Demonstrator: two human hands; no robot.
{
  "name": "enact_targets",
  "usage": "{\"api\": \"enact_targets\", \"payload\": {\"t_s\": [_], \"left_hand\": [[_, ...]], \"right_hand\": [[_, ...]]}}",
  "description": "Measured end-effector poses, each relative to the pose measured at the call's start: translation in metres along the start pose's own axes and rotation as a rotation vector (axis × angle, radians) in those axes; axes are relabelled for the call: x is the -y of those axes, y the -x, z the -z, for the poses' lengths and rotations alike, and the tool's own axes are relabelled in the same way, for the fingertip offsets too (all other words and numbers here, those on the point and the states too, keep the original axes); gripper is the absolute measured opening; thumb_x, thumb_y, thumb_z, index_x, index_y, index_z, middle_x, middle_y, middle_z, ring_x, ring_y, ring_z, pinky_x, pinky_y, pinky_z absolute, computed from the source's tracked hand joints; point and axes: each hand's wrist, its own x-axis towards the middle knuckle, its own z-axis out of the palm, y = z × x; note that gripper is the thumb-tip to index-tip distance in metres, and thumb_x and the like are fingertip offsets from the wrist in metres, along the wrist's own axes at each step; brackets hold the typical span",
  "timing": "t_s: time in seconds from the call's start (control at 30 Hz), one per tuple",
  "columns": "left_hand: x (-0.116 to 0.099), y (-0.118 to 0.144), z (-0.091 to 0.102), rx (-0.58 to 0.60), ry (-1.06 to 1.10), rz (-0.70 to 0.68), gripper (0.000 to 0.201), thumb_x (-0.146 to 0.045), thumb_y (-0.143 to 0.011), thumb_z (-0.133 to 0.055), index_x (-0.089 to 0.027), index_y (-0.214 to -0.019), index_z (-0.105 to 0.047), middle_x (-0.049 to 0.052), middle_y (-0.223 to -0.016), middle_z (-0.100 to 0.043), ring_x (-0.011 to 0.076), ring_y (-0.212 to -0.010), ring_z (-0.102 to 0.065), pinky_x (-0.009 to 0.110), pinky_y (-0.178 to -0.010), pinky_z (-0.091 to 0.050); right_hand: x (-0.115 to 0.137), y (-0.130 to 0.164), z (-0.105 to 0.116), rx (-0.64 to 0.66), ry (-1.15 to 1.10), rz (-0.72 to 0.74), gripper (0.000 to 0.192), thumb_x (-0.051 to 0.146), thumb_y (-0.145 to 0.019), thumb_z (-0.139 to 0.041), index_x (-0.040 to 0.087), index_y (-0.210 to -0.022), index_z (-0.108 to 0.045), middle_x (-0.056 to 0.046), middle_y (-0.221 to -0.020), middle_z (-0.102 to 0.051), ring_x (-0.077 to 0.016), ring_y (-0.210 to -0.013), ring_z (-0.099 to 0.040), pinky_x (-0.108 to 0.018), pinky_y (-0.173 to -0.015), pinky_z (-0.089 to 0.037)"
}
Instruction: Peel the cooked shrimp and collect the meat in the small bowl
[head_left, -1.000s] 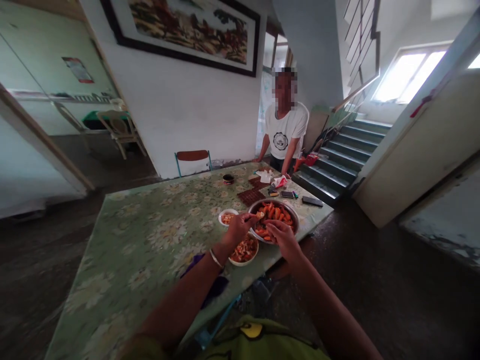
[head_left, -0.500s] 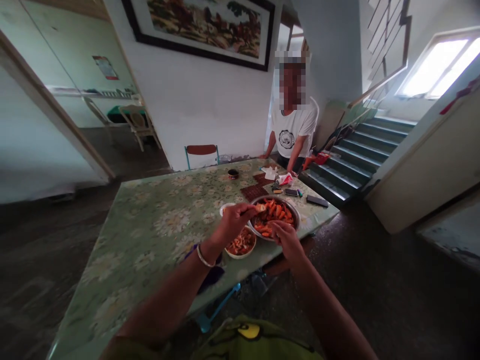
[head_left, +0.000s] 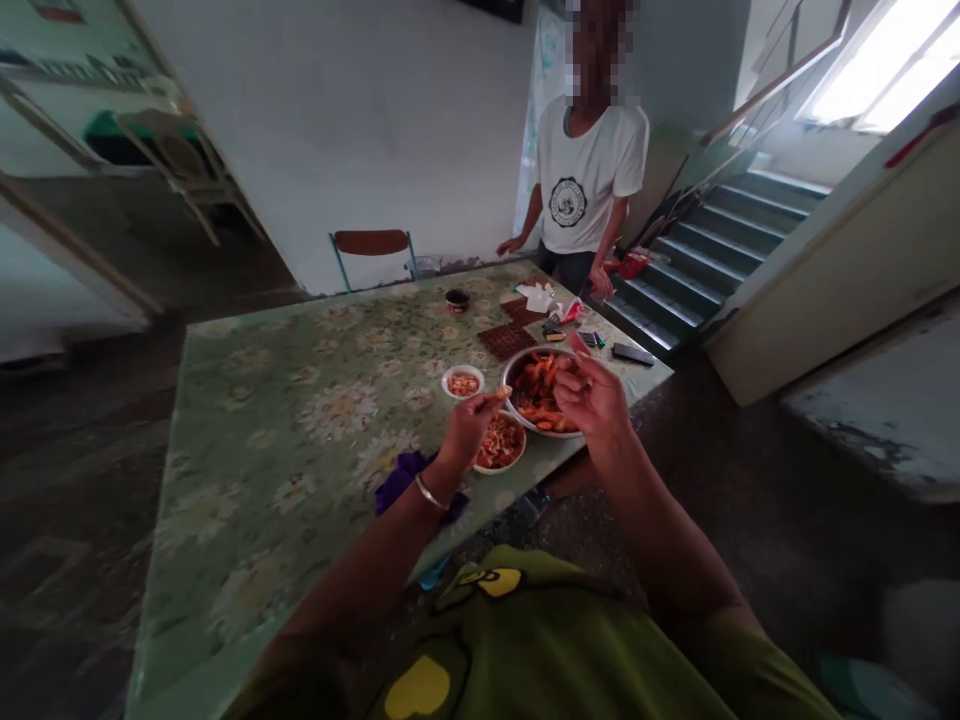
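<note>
My left hand (head_left: 469,430) pinches a small pale-orange peeled shrimp (head_left: 504,393) between thumb and fingertips, just left of the metal basin's rim (head_left: 513,412). Whole cooked red shrimp (head_left: 536,390) fill that basin. My right hand (head_left: 596,400) is raised over the basin's right side, index finger stretched up and the others loosely bent; nothing shows in it. A bowl of red shells and scraps (head_left: 499,442) sits close beneath my left hand, partly covered by it. Behind that hand stands a small white bowl (head_left: 463,370) with pale-orange pieces in it.
A purple cloth (head_left: 405,480) lies by my left wrist on the flowered tablecloth (head_left: 300,420). Beyond the basin are brown woven mats (head_left: 508,343), a dark phone-like object (head_left: 632,354) and a round tin (head_left: 457,300). A person in a white T-shirt (head_left: 592,180) stands across the table.
My right hand has lifted from the shrimp and its index finger has straightened. My left hand, still pinching the shrimp, has drawn back from above the basin. The view has tipped downward.
</note>
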Motion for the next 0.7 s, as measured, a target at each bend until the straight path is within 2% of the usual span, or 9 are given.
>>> {"api": "enact_targets", "payload": {"t_s": [0.07, 0.13, 0.27, 0.47, 0.57, 0.7], "left_hand": [[-0.001, 0.002, 0.009, -0.021, 0.024, 0.031, 0.054, -0.065, -0.062, -0.082, -0.015, -0.082, -0.078, -0.001, -0.062, -0.059, 0.0114, -0.06, -0.047, 0.026, -0.06, -0.039], [-0.001, 0.002, 0.02, -0.058, 0.013, 0.05, 0.053, -0.063, -0.061, -0.083, -0.015, -0.083, -0.077, -0.002, -0.061, -0.058, 0.0113, -0.058, -0.046, 0.026, -0.058, -0.037], [-0.001, 0.005, 0.038, -0.129, -0.009, 0.047, 0.05, -0.06, -0.061, -0.082, -0.015, -0.083, -0.077, -0.002, -0.061, -0.057, 0.0106, -0.056, -0.044, 0.025, -0.054, -0.034], [-0.014, 0.01, 0.041, -0.241, -0.002, 0.039, 0.049, -0.058, -0.058, -0.081, -0.014, -0.079, -0.075, -0.003, -0.058, -0.056, 0.0103, -0.053, -0.044, 0.024, -0.051, -0.033], [-0.018, 0.011, 0.035, -0.283, -0.025, 0.003, 0.044, -0.054, -0.061, -0.08, -0.014, -0.08, -0.075, -0.002, -0.059, -0.058, 0.0101, -0.055, -0.045, 0.023, -0.052, -0.034], [-0.019, 0.012, 0.022, -0.322, -0.058, 0.002, 0.046, -0.056, -0.06, -0.079, -0.015, -0.081, -0.076, -0.002, -0.059, -0.059, 0.0109, -0.055, -0.046, 0.023, -0.053, -0.035]], "right_hand": [[0.009, 0.007, -0.019, 0.042, 0.09, 0.09, 0.05, 0.023, -0.083, -0.069, 0.036, -0.132, -0.068, 0.002, -0.094, -0.075, -0.0077, -0.051, -0.033, -0.017, -0.041, -0.031], [0.015, 0.013, -0.036, 0.081, 0.147, 0.159, 0.061, 0.024, -0.086, -0.066, 0.043, -0.144, -0.061, 0.0, -0.117, -0.077, -0.008, -0.053, -0.033, -0.018, -0.041, -0.033], [0.023, 0.013, -0.051, 0.161, 0.147, 0.193, 0.069, 0.025, -0.086, -0.065, 0.048, -0.15, -0.055, 0.0, -0.137, -0.071, -0.0077, -0.056, -0.038, -0.019, -0.042, -0.035], [0.038, -0.005, -0.047, 0.148, 0.148, 0.219, 0.071, 0.023, -0.083, -0.066, 0.048, -0.149, -0.056, -0.001, -0.138, -0.07, -0.0094, -0.064, -0.049, -0.018, -0.043, -0.032], [0.048, -0.01, -0.04, 0.185, 0.073, 0.256, 0.082, 0.015, -0.077, -0.063, 0.052, -0.15, -0.053, 0.003, -0.136, -0.07, -0.0083, -0.063, -0.047, -0.018, -0.046, -0.034], [0.059, -0.018, -0.028, 0.182, 0.102, 0.215, 0.087, 0.018, -0.08, -0.065, 0.053, -0.157, -0.044, 0.002, -0.124, -0.073, -0.0093, -0.062, -0.047, -0.02, -0.048, -0.037]]}}
